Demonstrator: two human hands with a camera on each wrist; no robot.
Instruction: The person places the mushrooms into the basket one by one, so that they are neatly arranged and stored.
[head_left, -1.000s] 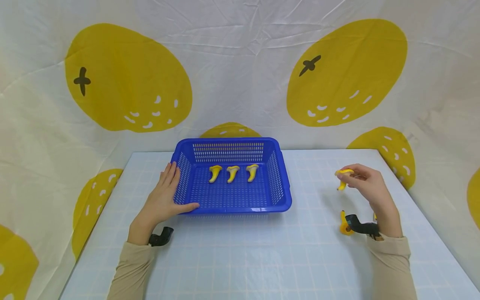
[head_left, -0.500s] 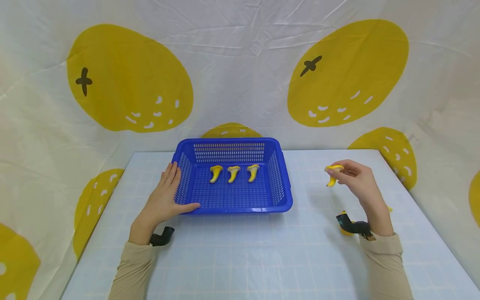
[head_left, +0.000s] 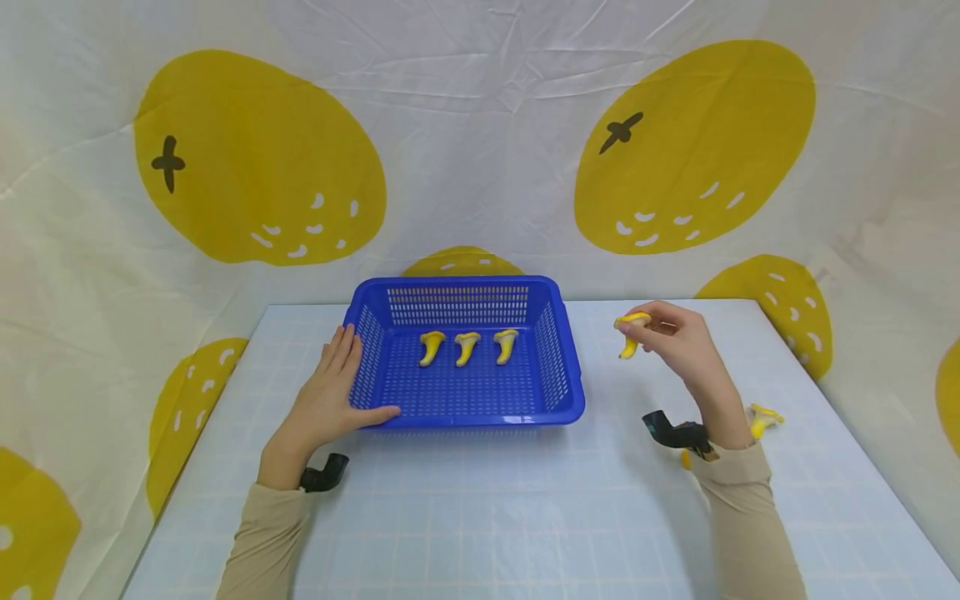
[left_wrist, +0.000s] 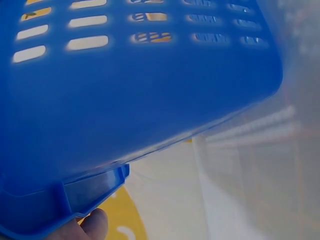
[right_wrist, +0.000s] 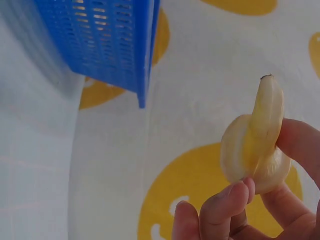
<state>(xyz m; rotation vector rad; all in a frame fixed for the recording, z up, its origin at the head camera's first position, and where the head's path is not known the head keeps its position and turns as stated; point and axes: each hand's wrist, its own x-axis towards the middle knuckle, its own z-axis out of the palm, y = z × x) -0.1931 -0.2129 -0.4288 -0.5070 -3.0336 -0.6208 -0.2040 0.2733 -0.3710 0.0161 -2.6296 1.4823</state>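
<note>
My right hand point(head_left: 682, 340) pinches a small yellow mushroom point(head_left: 627, 336) above the table, right of the blue basket point(head_left: 450, 421). In the right wrist view the mushroom's pale stalk point(right_wrist: 268, 107) points up and its cap is held between thumb and fingertips. Three more yellow mushrooms, left point(head_left: 431, 347), middle point(head_left: 466, 347) and right point(head_left: 505, 345), lie in a row on the basket floor. My left hand point(head_left: 322, 392) rests on the basket's left front corner, fingers fairly straight along the left rim, thumb over the front rim. The left wrist view shows mostly the basket's outer wall point(left_wrist: 140, 100).
On the table point(head_left: 525, 517), behind my right wrist, lies a yellow mushroom point(head_left: 763, 421). An orange-yellow item point(head_left: 686, 458) is mostly hidden under that wrist. A white curtain with yellow fruit prints point(head_left: 480, 150) hangs behind the basket.
My right hand has moved left and slightly away from me, carrying the mushroom toward the basket. Another mushroom on the right has come into view behind the wrist. My left hand stays put.
</note>
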